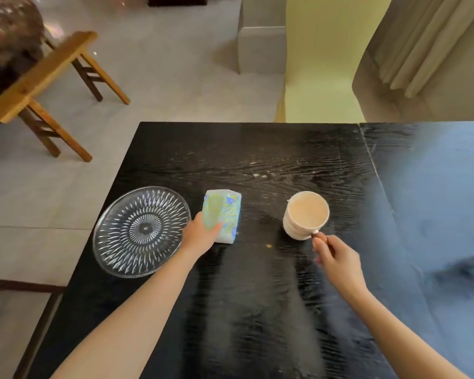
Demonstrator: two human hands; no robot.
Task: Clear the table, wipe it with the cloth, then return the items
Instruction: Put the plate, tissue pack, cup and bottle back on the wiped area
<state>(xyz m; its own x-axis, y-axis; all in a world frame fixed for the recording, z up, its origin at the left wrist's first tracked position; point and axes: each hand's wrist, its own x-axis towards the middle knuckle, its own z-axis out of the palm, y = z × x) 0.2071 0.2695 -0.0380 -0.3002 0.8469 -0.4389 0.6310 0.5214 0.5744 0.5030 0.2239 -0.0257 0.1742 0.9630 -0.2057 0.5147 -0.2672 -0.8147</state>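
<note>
A black wooden table (257, 310) carries three items. A clear patterned glass plate (141, 231) lies near the left edge. Right of it sits a pale blue and yellow tissue pack (225, 209), and my left hand (200, 236) grips its near left end, thumb on top. A cream ribbed mug (304, 214) stands upright further right, empty inside. My right hand (337, 261) pinches the mug's brown handle from the near side. No cloth is visible.
A wooden stool (47, 75) stands on the tiled floor beyond the table's left corner. A pale yellow chair back (320, 64) and beige curtains (427, 45) sit behind the far edge. A dark frame (25, 288) lies left of the table.
</note>
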